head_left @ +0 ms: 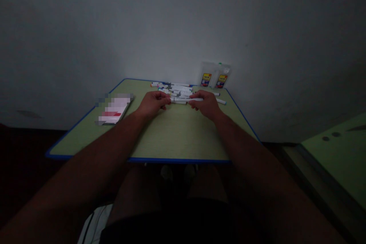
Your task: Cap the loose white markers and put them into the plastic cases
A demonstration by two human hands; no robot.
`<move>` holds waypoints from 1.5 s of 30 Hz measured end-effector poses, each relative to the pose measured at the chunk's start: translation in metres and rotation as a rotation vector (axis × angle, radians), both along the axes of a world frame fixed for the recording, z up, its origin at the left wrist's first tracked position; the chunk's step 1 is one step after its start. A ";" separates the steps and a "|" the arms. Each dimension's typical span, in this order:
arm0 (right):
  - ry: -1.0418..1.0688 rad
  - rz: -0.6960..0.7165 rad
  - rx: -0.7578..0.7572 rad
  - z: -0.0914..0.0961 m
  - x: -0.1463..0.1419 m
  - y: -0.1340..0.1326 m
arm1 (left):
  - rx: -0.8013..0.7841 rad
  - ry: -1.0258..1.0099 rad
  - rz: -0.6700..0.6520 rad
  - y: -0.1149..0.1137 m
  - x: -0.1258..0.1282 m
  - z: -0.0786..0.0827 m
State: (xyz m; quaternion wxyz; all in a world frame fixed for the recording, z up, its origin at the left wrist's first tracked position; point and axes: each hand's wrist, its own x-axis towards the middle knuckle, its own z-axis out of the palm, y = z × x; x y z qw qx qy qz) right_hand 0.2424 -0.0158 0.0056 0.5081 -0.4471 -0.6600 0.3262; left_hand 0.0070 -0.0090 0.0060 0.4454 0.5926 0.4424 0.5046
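Between my two hands is a white marker [180, 99], lying roughly level above the near side of a marker pile. My left hand [154, 103] pinches its left end between thumb and fingers. At the other end, the fingers of my right hand [206, 103] are closed on the same marker. Several white markers [181, 88] with coloured ends lie heaped just beyond my hands. One marker with a blue-green tip [221, 101] sticks out to the right of my right hand. Some of the pile is hidden behind my fingers.
The pale green table [183, 137] has a blue edge and stands against a grey wall [183, 26]. Two clear plastic pouches [206, 78] with yellow and blue labels lean at the back right. A flat device with a blurred screen [116, 108] lies on the left.
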 end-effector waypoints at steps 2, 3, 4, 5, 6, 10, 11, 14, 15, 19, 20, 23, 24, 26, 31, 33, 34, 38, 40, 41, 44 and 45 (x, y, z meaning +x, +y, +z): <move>-0.001 0.005 0.006 0.002 -0.001 -0.001 | 0.016 0.017 0.014 -0.002 0.002 0.002; 0.003 0.007 0.007 0.003 -0.001 -0.002 | 0.022 0.022 0.020 -0.003 0.003 0.002; 0.009 0.009 0.006 0.003 -0.002 -0.003 | 0.028 0.028 0.024 -0.004 0.004 0.003; 0.018 0.009 0.003 0.003 -0.002 -0.003 | 0.034 0.036 0.029 -0.005 0.005 0.004; 0.028 0.008 0.000 0.003 -0.003 -0.003 | 0.039 0.046 0.032 -0.006 0.005 0.005; 0.052 0.013 -0.014 0.002 -0.004 -0.001 | 0.055 0.085 0.048 -0.008 0.008 0.006; 0.051 0.016 -0.016 0.002 -0.004 -0.001 | 0.058 0.088 0.050 -0.008 0.009 0.006; 0.040 0.017 -0.016 0.002 -0.004 -0.001 | 0.061 0.086 0.053 -0.010 0.011 0.006; 0.036 0.015 -0.016 0.002 -0.004 -0.001 | 0.062 0.084 0.054 -0.010 0.012 0.007; 0.032 0.008 -0.008 0.004 -0.004 -0.003 | 0.062 0.062 0.073 -0.012 0.014 0.008; 0.029 0.007 -0.005 0.004 -0.004 -0.003 | 0.058 0.055 0.073 -0.012 0.015 0.008; 0.002 -0.006 0.018 0.004 -0.002 -0.002 | 0.059 0.024 0.053 -0.012 0.015 0.009; -0.012 -0.014 0.030 0.004 -0.001 -0.001 | 0.068 0.003 0.049 -0.012 0.015 0.009; -0.048 -0.038 0.059 0.003 0.001 0.001 | 0.085 -0.055 0.043 -0.012 0.015 0.008; -0.153 -0.085 0.141 -0.003 0.001 0.008 | 0.114 -0.174 -0.040 -0.008 0.014 0.003; -0.162 -0.069 0.164 -0.005 0.000 0.009 | 0.143 -0.187 -0.074 -0.006 0.014 0.000; -0.161 -0.057 0.172 -0.005 -0.001 0.009 | 0.154 -0.186 -0.090 -0.005 0.014 -0.001; -0.158 -0.009 0.197 -0.007 -0.006 0.009 | 0.173 -0.161 -0.128 -0.004 0.015 -0.001; -0.170 0.001 0.213 -0.008 -0.008 0.009 | 0.183 -0.159 -0.123 -0.006 0.015 0.000; -0.179 0.000 0.219 -0.008 -0.008 0.009 | 0.188 -0.164 -0.116 -0.007 0.016 0.001; -0.204 -0.025 0.217 -0.009 -0.007 0.009 | 0.192 -0.191 -0.088 -0.008 0.016 0.002; -0.211 -0.040 0.210 -0.008 -0.007 0.009 | 0.187 -0.212 -0.078 -0.008 0.016 0.002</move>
